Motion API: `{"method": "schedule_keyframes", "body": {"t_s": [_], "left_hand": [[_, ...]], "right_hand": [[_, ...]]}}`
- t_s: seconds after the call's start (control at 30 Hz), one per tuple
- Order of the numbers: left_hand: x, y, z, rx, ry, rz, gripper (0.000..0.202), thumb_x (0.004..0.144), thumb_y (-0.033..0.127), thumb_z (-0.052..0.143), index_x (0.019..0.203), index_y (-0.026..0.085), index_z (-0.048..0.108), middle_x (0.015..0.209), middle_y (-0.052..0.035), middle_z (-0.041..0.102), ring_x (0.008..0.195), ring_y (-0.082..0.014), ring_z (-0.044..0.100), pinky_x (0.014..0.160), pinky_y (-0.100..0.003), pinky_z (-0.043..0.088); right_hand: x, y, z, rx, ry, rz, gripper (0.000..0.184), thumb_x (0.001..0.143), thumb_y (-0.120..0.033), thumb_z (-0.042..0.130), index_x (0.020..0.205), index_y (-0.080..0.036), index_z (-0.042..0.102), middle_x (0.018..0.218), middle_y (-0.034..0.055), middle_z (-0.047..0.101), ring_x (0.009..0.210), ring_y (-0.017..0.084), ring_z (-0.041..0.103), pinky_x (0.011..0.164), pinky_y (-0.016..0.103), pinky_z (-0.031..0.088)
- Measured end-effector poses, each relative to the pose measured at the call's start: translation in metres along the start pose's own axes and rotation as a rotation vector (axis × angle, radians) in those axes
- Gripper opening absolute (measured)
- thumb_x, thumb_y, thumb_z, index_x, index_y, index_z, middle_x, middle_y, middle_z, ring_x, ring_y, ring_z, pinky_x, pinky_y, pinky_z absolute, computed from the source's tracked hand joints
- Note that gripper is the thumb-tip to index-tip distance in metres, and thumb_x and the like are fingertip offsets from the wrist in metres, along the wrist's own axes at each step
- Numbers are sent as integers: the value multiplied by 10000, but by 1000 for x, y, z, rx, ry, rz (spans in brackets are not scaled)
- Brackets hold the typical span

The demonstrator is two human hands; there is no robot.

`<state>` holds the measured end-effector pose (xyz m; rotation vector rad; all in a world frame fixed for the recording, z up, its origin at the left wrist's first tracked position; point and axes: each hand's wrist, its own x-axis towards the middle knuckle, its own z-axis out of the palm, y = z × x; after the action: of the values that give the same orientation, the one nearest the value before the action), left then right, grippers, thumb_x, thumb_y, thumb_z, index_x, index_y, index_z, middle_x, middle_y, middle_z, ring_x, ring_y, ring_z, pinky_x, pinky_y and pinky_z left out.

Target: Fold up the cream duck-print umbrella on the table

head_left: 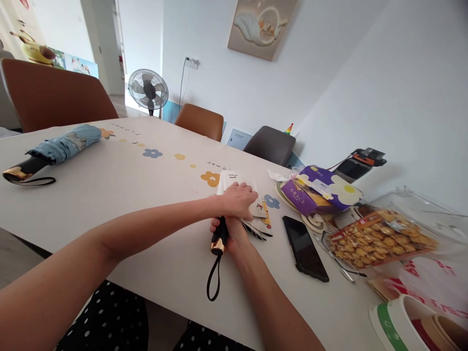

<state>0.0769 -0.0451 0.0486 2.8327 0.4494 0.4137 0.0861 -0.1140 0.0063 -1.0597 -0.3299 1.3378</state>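
A folded white umbrella (256, 222) with a black handle (219, 239) and a gold end cap lies near the table's front edge, its black wrist loop hanging over the edge. My right hand (234, 234) is wrapped round the handle from beneath. My left hand (239, 200) lies on top of the folded canopy, fingers curled over it and pressing it down. A second umbrella (62, 146), pale blue and folded, rests at the far left of the white table (120, 190).
A black phone (305, 248) lies just right of my hands. Further right are a purple pouch (314, 192), a clear tray holding a snack packet (380, 239), and bowls (409, 321) at the corner. Brown chairs (199, 119) and a fan (148, 90) stand behind the table.
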Motion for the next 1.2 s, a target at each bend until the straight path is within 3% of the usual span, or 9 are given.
{"method": "schedule_keyframes", "body": {"t_s": [0.1,0.17,0.27,0.37,0.5,0.6,0.77,0.97,1.2], "left_hand": [[11,7,5,162,-118,67,232,633,217,625,850,157,570,974,-138,554,978,-282,459,815,-381,353],[16,9,8,198,-97,67,163,686,126,543,846,147,566,966,-149,549,975,-279,464,762,-361,367],[18,8,8,137,37,7,168,744,71,429,828,142,556,931,-147,548,932,-278,489,686,-345,374],[12,0,-2,-12,230,-96,176,783,94,388,832,176,536,873,-94,561,841,-239,524,671,-326,369],[-10,-22,-20,-339,483,-375,105,768,173,478,856,224,503,708,2,548,677,-161,517,641,-271,371],[-35,-40,-25,-637,611,-557,68,754,254,515,780,203,477,605,18,494,560,-126,479,527,-237,376],[-66,-63,-11,-1049,598,-701,138,725,299,527,720,162,514,587,-5,507,458,-100,466,412,-233,401],[-76,-78,1,-1211,633,-779,194,678,284,573,812,144,564,740,-47,610,509,-104,530,433,-231,452],[-79,-84,4,-1229,575,-858,160,640,224,560,774,142,529,705,-62,611,486,-121,547,457,-257,463]], "right_hand": [[0,0,0,-6,19,-12,155,688,-236,597,753,-188,465,483,-71,409,383,61,371,362,189,374],[-1,0,1,-11,11,-21,101,709,-230,558,733,-181,473,448,-66,400,375,71,372,365,201,381],[-4,-1,3,-4,18,-9,34,696,-156,506,715,-169,481,445,-56,408,375,72,374,355,192,363],[-5,-3,5,20,56,40,79,677,-135,533,708,-167,468,487,-57,422,382,60,375,342,174,345],[-4,-4,3,35,73,116,179,675,-204,623,673,-163,449,544,-43,463,389,43,376,341,165,353],[-3,-4,1,42,75,141,225,662,-241,670,700,-165,462,566,-44,473,387,40,376,338,163,355],[-7,-8,4,38,72,125,287,666,-335,702,807,-188,499,582,-47,470,393,42,374,336,154,354],[-10,-15,5,50,59,135,387,667,-497,671,838,-199,495,577,-49,443,378,39,344,312,149,328],[-8,-21,-1,20,107,125,162,730,-199,602,744,-174,442,574,-48,433,367,19,317,314,127,306]]}}
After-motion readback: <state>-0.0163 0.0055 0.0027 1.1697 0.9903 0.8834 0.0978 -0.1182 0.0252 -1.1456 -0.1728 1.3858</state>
